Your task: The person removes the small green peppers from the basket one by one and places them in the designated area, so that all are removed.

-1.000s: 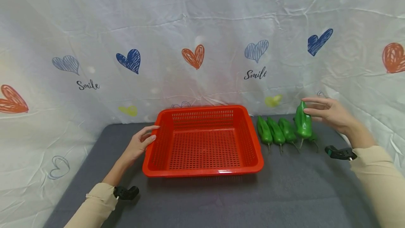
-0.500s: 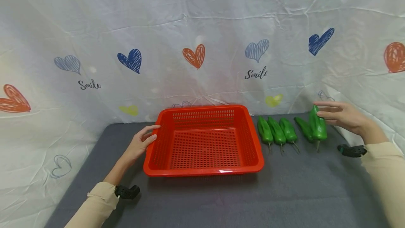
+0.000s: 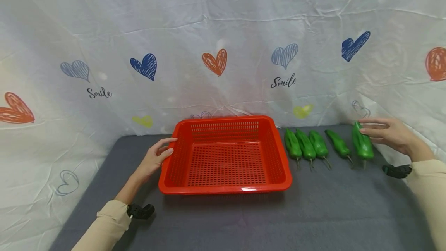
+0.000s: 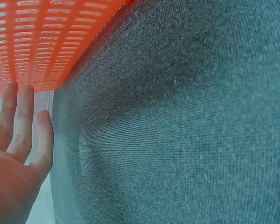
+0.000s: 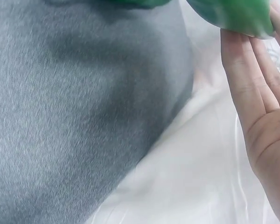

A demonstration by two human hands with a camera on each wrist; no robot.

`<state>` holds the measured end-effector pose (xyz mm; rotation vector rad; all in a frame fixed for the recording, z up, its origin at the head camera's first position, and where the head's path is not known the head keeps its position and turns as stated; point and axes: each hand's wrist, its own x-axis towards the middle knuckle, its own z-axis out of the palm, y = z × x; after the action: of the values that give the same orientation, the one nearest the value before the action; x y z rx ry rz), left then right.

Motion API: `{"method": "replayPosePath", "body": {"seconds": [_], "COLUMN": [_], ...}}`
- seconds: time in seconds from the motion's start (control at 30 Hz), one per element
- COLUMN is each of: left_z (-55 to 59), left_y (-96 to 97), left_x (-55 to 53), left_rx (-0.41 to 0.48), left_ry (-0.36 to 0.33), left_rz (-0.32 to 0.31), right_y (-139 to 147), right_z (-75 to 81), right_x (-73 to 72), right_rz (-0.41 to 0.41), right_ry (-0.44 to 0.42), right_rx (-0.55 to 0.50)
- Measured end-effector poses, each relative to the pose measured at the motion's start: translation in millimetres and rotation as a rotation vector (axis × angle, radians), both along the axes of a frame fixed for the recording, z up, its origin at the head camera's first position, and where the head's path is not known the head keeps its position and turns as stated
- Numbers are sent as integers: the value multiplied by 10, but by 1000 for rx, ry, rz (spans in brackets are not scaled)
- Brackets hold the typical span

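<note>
A long green pepper (image 3: 363, 144), stem end down, is pinched near its tip by my right hand (image 3: 393, 135). In the right wrist view, the fingers (image 5: 245, 79) reach up to the blunt green surface of the pepper (image 5: 238, 14). My left hand (image 3: 155, 157) lies at the left rim of a red plastic basket (image 3: 285, 173), its thumb and forefinger touching the rim. The left wrist view shows straight fingers (image 4: 23, 119) beside the slotted outer wall (image 4: 42, 42). Nothing lies inside the basket.
Between basket and right hand lie several more green peppers (image 3: 306, 146) in a row, stems toward me; one pepper (image 3: 338, 144) sits slightly apart. A dark grey cloth (image 3: 244, 224) covers the table. Behind hangs a white curtain (image 3: 244, 30) with hearts.
My right hand has carried its pepper to the right and lowered it, beyond the end of the row. The pepper formerly behind it now shows fully. My left hand has stayed at the rim.
</note>
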<state>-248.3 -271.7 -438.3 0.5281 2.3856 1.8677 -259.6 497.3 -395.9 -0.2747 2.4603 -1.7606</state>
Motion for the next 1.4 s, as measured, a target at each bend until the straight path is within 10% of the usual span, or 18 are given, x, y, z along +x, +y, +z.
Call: {"method": "replayPosePath", "body": {"seconds": [1.4], "left_z": [-22], "left_y": [-16], "left_x": [-9], "left_rx": [2], "left_ry": [7], "left_rz": [-14], "right_y": [-48], "right_z": [-225], "right_x": [-157], "right_rz": [-1], "right_ry": [-88], "right_rx": [139]}}
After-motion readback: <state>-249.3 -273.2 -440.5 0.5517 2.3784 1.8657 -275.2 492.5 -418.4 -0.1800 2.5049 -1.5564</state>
